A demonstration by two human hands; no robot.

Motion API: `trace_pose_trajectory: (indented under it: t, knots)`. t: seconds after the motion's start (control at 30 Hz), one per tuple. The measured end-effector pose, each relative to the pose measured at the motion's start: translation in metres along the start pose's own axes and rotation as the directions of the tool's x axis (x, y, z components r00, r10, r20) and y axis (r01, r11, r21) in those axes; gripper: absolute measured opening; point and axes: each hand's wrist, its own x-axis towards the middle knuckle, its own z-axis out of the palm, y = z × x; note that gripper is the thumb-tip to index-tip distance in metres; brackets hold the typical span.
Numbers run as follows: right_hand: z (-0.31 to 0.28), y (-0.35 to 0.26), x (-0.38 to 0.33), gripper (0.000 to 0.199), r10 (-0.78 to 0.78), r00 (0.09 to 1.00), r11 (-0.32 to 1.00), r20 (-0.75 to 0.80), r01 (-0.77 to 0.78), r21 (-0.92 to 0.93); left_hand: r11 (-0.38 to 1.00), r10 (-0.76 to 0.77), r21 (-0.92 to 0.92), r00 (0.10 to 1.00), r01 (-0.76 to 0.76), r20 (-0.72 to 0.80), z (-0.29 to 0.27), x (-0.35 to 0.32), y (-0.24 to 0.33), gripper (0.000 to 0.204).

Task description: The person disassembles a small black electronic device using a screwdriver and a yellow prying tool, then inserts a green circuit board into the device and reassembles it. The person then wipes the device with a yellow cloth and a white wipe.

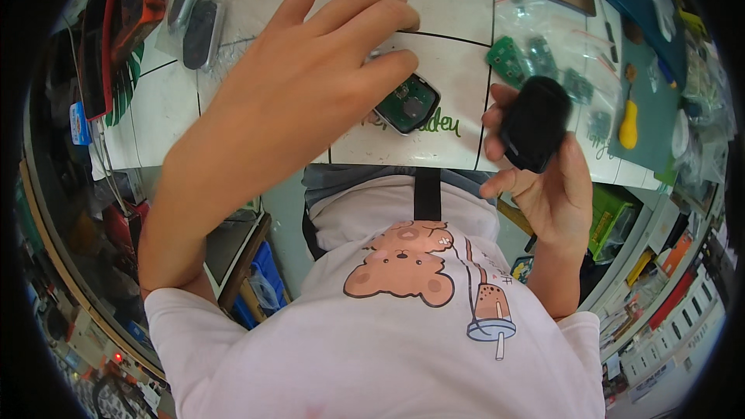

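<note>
Black shell (535, 122) in right hand (547, 182) (left hand (310, 85) touches board (409, 103)).

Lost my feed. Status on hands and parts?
Left hand fingertips on the green circuit board, on the table. Right hand holds black shell, raised. Nothing between.

1. The shell (535, 124) was a black, rounded key-fob half, held upright and slightly tilted at the right, near the table's near edge.
2. The board (409, 104) was a green circuit board in a silver-rimmed dark casing, lying flat on the white table, centre, under fingertips.
</note>
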Motion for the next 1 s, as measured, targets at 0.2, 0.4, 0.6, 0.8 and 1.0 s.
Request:
trace_pose_trajectory:
  t: [0.2,0.4,0.6,0.8,1.0]
  knots:
    - [0.023,-0.005,0.012,0.052,-0.441,0.871,0.064,0.216,0.271,-0.960,0.964,-0.216,-0.181,0.971,0.196,-0.099,0.021,-0.027,0.014,0.053]
    - [0.039,0.011,0.025,0.052,-0.327,0.844,-0.209,0.425,0.374,-0.904,0.874,-0.411,-0.383,0.875,0.299,-0.256,0.036,-0.044,0.019,0.056]
    - [0.051,0.019,0.039,0.049,-0.236,0.872,-0.303,0.430,0.354,-0.885,0.877,-0.426,-0.363,0.860,0.315,-0.282,0.041,-0.052,0.014,0.051]
    - [0.056,0.020,0.041,0.048,-0.207,0.918,-0.262,0.339,0.282,-0.923,0.874,-0.429,-0.376,0.854,0.309,-0.296,0.043,-0.051,0.011,0.046]
    - [0.055,0.015,0.044,0.047,-0.151,0.922,-0.275,0.357,0.307,-0.911,0.871,-0.422,-0.384,0.866,0.306,-0.267,0.041,-0.051,0.009,0.045]
